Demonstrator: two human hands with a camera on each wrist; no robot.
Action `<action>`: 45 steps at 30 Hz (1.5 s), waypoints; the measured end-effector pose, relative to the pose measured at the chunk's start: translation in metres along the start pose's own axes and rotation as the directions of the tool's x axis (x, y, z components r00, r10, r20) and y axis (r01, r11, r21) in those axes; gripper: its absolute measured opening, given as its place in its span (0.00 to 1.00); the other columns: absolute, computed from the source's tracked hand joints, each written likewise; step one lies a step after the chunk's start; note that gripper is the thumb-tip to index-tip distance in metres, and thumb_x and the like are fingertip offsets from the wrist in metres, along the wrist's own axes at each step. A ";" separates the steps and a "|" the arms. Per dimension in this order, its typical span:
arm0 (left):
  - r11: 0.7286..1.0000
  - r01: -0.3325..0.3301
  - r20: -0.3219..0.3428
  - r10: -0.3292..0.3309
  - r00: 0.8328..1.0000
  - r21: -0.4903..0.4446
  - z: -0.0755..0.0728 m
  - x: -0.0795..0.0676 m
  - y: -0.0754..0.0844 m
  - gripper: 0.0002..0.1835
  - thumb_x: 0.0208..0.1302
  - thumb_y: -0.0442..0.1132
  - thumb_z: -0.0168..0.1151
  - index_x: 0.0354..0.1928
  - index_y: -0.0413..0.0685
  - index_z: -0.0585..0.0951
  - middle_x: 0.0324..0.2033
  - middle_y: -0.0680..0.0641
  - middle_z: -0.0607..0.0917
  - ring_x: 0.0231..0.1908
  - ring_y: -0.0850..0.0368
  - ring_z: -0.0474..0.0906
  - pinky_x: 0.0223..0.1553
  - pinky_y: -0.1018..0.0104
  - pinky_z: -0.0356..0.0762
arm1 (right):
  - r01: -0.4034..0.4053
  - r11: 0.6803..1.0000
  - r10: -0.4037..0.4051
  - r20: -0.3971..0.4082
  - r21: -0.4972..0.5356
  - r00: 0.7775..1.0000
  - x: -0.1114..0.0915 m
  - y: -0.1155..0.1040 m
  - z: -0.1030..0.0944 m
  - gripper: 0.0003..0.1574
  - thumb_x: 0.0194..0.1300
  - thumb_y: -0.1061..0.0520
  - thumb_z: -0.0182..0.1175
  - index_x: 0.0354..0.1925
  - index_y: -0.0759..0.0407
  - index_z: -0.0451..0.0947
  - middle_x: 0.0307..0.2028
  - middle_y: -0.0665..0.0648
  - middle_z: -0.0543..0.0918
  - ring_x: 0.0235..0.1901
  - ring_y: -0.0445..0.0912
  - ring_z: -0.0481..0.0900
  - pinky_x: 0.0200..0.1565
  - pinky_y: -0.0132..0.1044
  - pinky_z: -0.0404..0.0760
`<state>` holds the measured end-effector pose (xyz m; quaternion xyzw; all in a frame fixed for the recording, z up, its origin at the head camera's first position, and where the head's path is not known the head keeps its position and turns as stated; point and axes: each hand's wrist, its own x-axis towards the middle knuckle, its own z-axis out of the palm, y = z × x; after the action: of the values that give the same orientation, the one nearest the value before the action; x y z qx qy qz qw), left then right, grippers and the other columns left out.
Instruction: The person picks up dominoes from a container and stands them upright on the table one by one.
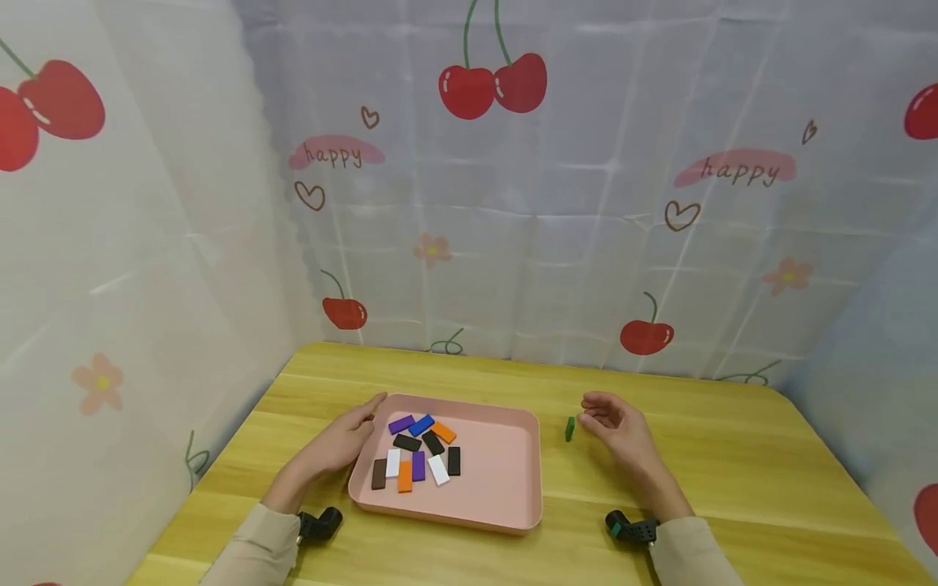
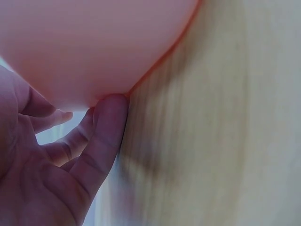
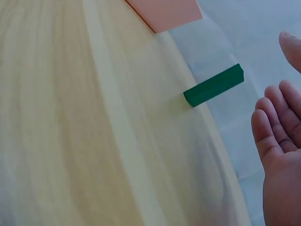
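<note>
A green domino-like block [image 1: 569, 429] stands upright on the table, to the right of a pink tray [image 1: 501, 464]. My right hand [image 1: 623, 431] is just right of this block, its fingers relaxed and holding nothing. In the right wrist view a gap shows between the green block [image 3: 214, 86] and the right hand [image 3: 287, 155]. My left hand [image 1: 333, 443] rests along the tray's left side with fingers extended. The left wrist view shows the fingertips of the left hand [image 2: 61, 174] against the tray's outer wall [image 2: 103, 52].
Inside the tray's left half lie several flat blocks: purple, blue, an orange block [image 1: 443, 431], a white block [image 1: 438, 470], black and brown. The yellow wood-grain table [image 1: 630, 521] ends at a cherry-printed curtain [image 1: 542, 244] behind and at the sides.
</note>
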<state>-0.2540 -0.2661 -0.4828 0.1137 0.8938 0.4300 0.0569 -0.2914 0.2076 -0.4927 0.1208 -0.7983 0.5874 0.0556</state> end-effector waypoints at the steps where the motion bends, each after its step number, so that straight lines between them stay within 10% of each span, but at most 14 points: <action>1: 1.000 0.000 0.002 0.000 1.000 0.001 0.000 0.000 0.000 0.29 0.84 0.37 0.38 0.82 0.41 0.52 0.81 0.40 0.54 0.81 0.40 0.48 0.80 0.39 0.47 | -0.002 1.000 0.002 0.000 -0.001 1.000 -0.001 -0.001 0.001 0.29 0.72 0.57 0.66 0.63 0.73 0.73 0.56 0.72 0.80 0.45 0.33 0.79 0.50 0.19 0.80; 45: 1.000 -0.012 0.038 0.010 0.999 0.028 -0.005 0.002 -0.002 0.30 0.84 0.39 0.37 0.82 0.43 0.51 0.82 0.41 0.53 0.81 0.41 0.47 0.80 0.41 0.47 | 0.067 0.989 -0.031 0.260 -0.130 0.965 0.013 -0.082 0.062 0.28 0.71 0.45 0.66 0.62 0.57 0.78 0.54 0.57 0.84 0.49 0.47 0.82 0.59 0.45 0.82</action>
<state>-0.2576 -0.2706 -0.4813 0.1275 0.8980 0.4154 0.0698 -0.2790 0.1242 -0.4326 0.2117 -0.8340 0.5088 -0.0258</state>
